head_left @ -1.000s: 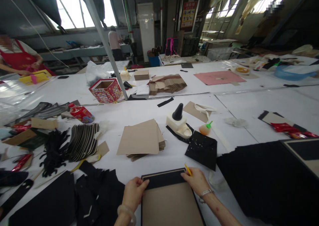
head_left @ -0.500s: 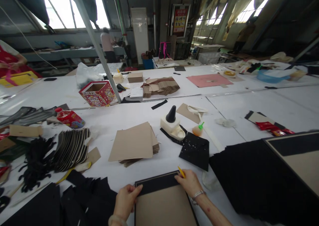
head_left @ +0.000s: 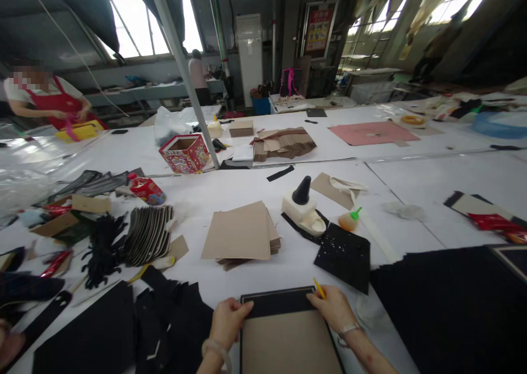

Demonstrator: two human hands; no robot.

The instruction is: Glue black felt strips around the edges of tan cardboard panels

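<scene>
A tan board with a black border and a black top strip (head_left: 288, 341) lies at the bottom centre. My left hand (head_left: 226, 322) pinches its upper left corner between thumb and fingers. At the upper right corner, my right hand (head_left: 332, 307) presses the black strip and also holds a yellow pen-like tool (head_left: 319, 289), which points up and left. Beyond the board sit a stack of tan boards (head_left: 239, 232) and a cream container with a black cone (head_left: 303, 209). A black piece with white specks (head_left: 345, 256) lies beyond my right hand.
Black sheets lie left (head_left: 90, 330) and right (head_left: 444, 297). Farther left are curved strips (head_left: 149, 235), a red bottle (head_left: 147, 189) and a patterned box (head_left: 185, 154). A metal pole (head_left: 183, 69) rises behind. A person in a red apron (head_left: 61, 96) works at the far left.
The view has turned left, so things appear farther right and the person in the red apron shows more fully. Both hands keep their places at the board's corners.
</scene>
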